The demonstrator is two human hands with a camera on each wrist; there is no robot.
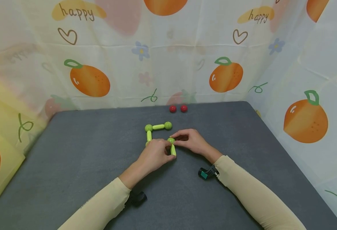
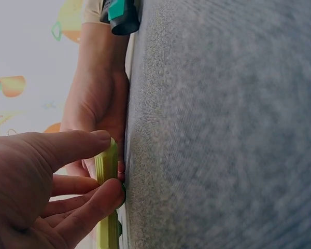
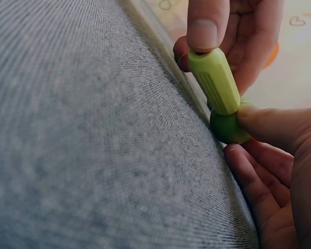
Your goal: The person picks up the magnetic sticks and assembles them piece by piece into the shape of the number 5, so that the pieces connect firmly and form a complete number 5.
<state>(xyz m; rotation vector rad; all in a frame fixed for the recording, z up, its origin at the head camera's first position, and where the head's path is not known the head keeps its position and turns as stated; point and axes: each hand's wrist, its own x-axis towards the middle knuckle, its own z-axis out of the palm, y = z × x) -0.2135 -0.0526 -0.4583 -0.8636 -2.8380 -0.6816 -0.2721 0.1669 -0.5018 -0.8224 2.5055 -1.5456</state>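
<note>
My left hand (image 1: 156, 154) pinches a yellow-green magnetic rod (image 1: 173, 150) between thumb and fingers. The rod's far end meets a green ball (image 1: 171, 140), which my right hand (image 1: 193, 141) holds between thumb and fingers. In the right wrist view, the ribbed rod (image 3: 216, 80) stands against the ball (image 3: 227, 128), with the left thumb on its near end. Just beyond the hands lies a joined piece: one rod (image 1: 149, 135) runs to a corner ball (image 1: 148, 128), and another rod (image 1: 158, 127) leads to an end ball (image 1: 168, 125). The left hand hides part of this piece.
Two red balls (image 1: 172, 109) sit side by side near the back edge of the dark grey table (image 1: 85, 153). A printed curtain (image 1: 171, 64) hangs behind it and along the sides. Wrist cameras (image 1: 206, 173) hang below both forearms, close to the tabletop.
</note>
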